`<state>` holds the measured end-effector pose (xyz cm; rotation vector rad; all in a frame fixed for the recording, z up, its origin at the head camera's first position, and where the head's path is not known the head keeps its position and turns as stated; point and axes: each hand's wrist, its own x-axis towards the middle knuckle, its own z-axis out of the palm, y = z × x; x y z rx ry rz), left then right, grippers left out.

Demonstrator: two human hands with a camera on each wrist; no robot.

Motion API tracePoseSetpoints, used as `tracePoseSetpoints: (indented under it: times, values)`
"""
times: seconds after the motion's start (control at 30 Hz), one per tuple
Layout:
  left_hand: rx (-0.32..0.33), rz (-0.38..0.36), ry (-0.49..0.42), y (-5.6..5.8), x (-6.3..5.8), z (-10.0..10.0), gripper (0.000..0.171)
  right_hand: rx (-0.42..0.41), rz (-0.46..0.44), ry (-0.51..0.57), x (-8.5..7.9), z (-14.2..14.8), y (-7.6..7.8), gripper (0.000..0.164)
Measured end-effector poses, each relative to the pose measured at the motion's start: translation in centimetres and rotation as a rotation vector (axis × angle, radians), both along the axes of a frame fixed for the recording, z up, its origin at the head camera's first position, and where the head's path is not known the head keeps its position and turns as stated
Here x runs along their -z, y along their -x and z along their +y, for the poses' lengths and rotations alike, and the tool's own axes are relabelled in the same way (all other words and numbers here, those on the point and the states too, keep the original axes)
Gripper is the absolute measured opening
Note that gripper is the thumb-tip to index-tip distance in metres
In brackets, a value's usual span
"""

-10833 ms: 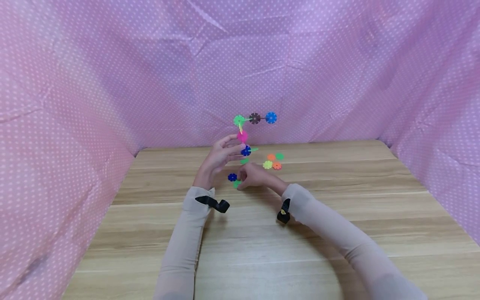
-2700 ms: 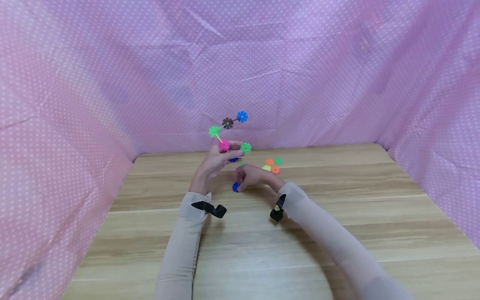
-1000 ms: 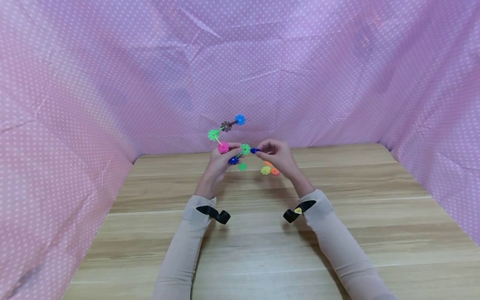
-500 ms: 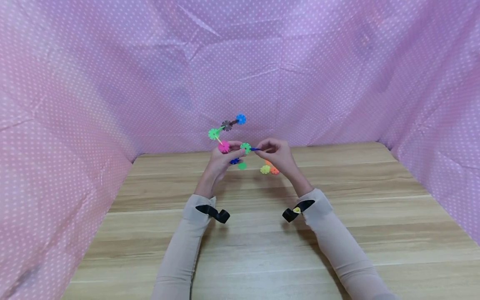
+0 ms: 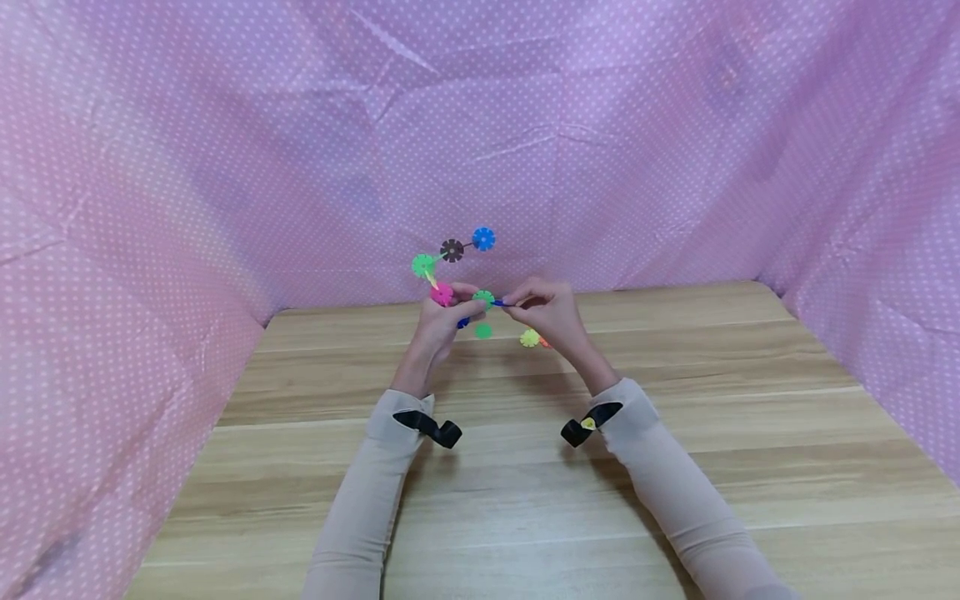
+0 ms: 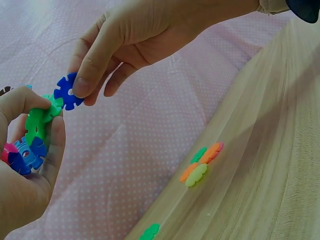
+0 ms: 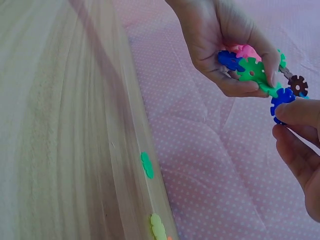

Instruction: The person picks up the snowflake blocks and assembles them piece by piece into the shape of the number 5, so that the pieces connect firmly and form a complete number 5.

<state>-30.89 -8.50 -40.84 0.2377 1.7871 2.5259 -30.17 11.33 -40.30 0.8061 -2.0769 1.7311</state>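
Note:
My left hand (image 5: 435,333) holds a chain of slotted snowflake discs above the table. Up from the fingers run a pink disc (image 5: 442,294), a yellow one seen edge-on, a green disc (image 5: 423,266), a brown disc (image 5: 452,250) and a light blue disc (image 5: 483,239). Between left thumb and fingers are a lower dark blue disc (image 7: 230,60) and a green disc (image 7: 252,71), partly covered. My right hand (image 5: 555,312) pinches another dark blue disc (image 6: 65,92) between thumb and forefinger. Its edge meets the rim of the chain's end green disc (image 6: 54,108).
On the wooden table (image 5: 510,467), below the hands, lies a loose green disc (image 5: 483,331). A small group with a yellow disc (image 5: 529,337) and an orange disc (image 6: 212,153) lies farther right, partly behind the right wrist. Pink dotted cloth (image 5: 480,150) hangs behind the table.
The right hand has lifted the dark blue disc off the table and brought it up against the chain's green disc. Over the last second both hands shift only slightly.

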Motion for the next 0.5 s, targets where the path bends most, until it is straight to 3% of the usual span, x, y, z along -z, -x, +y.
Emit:
tracePoseSetpoints:
  times: [0.27,0.5]
  values:
    - [-0.012,-0.008,-0.015,-0.2,-0.2,0.0,0.021,0.013,-0.02,0.042,-0.1,-0.4,-0.4,0.007]
    - [0.027,-0.026,-0.031,-0.2,-0.4,-0.2,0.02,0.008,-0.035,0.04,-2.2,-0.6,-2.2,0.005]
